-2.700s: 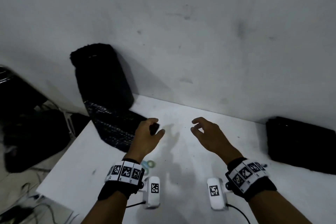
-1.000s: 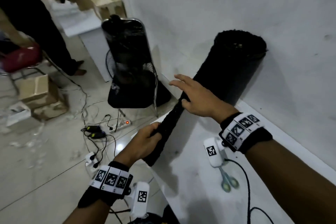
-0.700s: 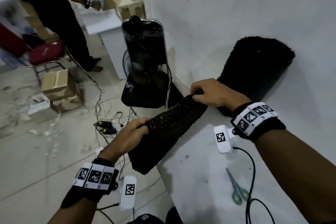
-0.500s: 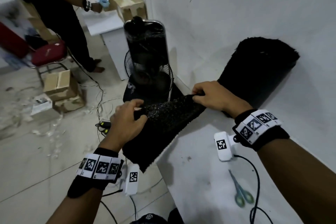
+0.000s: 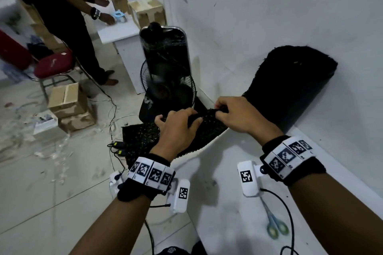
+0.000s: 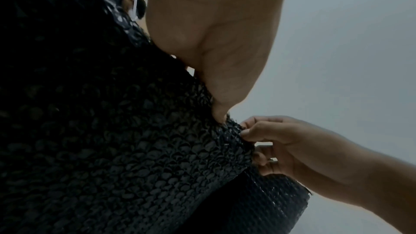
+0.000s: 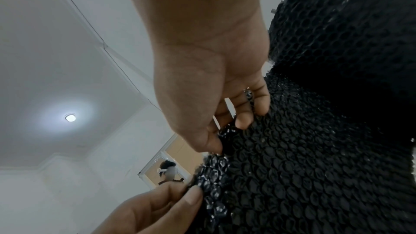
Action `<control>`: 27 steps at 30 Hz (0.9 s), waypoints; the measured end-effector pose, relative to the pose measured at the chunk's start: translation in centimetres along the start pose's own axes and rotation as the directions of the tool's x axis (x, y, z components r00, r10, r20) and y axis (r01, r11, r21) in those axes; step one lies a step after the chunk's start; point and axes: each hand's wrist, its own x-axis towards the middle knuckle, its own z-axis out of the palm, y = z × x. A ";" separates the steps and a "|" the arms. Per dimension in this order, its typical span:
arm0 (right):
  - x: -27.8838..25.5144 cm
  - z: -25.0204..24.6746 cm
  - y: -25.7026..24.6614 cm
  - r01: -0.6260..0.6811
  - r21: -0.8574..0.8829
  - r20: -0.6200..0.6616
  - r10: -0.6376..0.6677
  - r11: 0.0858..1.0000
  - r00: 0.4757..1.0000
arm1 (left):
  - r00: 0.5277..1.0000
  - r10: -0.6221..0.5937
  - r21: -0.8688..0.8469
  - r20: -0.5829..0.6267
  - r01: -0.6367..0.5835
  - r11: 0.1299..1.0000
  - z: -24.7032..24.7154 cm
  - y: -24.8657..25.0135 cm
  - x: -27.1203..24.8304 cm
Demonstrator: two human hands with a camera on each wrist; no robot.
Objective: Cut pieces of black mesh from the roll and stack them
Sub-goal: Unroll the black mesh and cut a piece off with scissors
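left hand (image 5: 178, 128) pinching mesh (image 5: 143, 136) edge | right hand (image 5: 238, 116) pinching it alongside | head view alone showing roll (image 5: 290, 87), scissors (image 5: 276, 226) lying on table (image 5: 223, 209) | wrist views showing thumbs clamping

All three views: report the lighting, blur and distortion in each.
Head view: even light, wide-angle bending of the wall, soft shadows of the arms on the white table, scissors slightly blurred. Left wrist view: dim, the black mesh underexposed. Right wrist view: ceiling lamp blooms with glare; the near hand looms large.
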 end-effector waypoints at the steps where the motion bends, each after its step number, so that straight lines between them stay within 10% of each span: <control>1: 0.0 -0.3 0.1 0.005 -0.005 -0.012 -0.005 1.000 1.000 | 1.000 -0.012 -0.033 0.004 0.012 0.999 -0.1 -0.1 0.1; 7: -2.0 1.3 1.1 0.121 0.257 -0.269 -0.049 0.959 0.962 | 0.998 -0.031 -0.183 0.057 0.041 0.982 -1.6 0.2 0.4; 11: -3.9 6.6 3.2 0.056 0.527 -0.453 0.225 0.848 0.863 | 0.996 -0.021 -0.221 0.092 0.041 0.974 -2.3 -0.3 0.8; 15: -4.2 14.3 5.4 -0.401 0.798 0.117 0.537 0.450 0.836 | 0.991 0.009 -0.308 0.134 0.033 0.951 -2.5 -0.6 1.1; 19: -3.6 19.2 4.7 -0.607 0.789 0.585 0.412 -0.093 0.698 | 0.988 -0.094 -0.457 0.118 0.138 0.878 -2.3 -0.5 1.8; 24: -1.6 22.0 4.2 -0.430 0.825 0.552 0.360 -0.366 0.752 | 0.961 -0.222 -0.628 0.164 0.276 0.728 -2.3 -1.3 2.8; 27: -1.1 21.3 4.1 -0.395 0.852 0.512 0.386 -0.345 0.767 | 0.962 -0.243 -0.657 0.126 0.265 0.706 -2.6 -2.0 3.6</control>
